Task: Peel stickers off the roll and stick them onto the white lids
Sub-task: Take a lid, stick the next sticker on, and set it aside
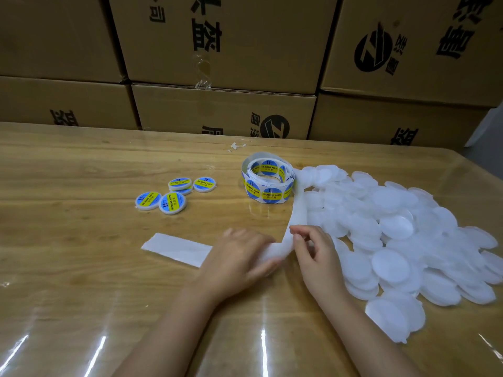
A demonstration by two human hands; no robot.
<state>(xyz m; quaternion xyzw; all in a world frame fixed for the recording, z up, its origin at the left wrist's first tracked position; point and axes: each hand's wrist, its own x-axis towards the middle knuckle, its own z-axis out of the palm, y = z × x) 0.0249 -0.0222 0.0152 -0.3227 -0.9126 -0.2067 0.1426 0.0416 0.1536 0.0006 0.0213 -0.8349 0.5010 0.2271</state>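
**While the strip is drawn out, no sticker is free yet**

As the head view shows, your right hand (pixel 315 254) pinches the edge of the backing strip (pixel 298 210) between thumb and forefinger, in front of the sticker roll (pixel 268 183). Your left hand (pixel 239 257) lies blurred on the same strip, so I cannot tell its grip. You seem to be seeking the next sticker; after that you need one lid. The white lids (pixel 394 229) are heaped right of the roll, the labelled lids (pixel 174 194) left of it. The loose strip may get in your way.
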